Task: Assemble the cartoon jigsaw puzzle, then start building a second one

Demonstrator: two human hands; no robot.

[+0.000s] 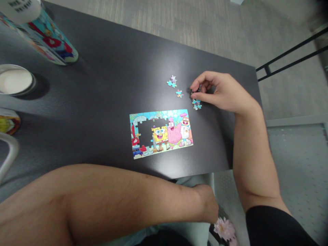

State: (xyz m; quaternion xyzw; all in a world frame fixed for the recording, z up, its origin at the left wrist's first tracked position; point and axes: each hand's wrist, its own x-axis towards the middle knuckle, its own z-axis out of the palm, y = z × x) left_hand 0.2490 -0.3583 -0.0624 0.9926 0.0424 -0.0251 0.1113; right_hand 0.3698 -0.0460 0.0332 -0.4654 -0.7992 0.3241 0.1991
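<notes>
My right hand (217,89) is above the right part of the dark table, thumb and fingers pinched around a small puzzle piece (196,91) that they partly cover. Just below the thumb lie more loose puzzle pieces (196,104). To the left of this hand are a few separate pieces (172,83). Nearer to me sits a partly assembled cartoon jigsaw puzzle (176,131), with a dark gap in its left and middle part. My left hand (208,204) rests over my lap beyond the table's near edge, curled, its fingers hidden from view.
A tall cartoon-printed canister (55,42) stands at the table's far left. Below it are an open round tin (16,80) and another printed container (9,121). A pale curved handle (11,150) shows at the left edge. The table (107,78) ends at the right near a black metal frame (287,58).
</notes>
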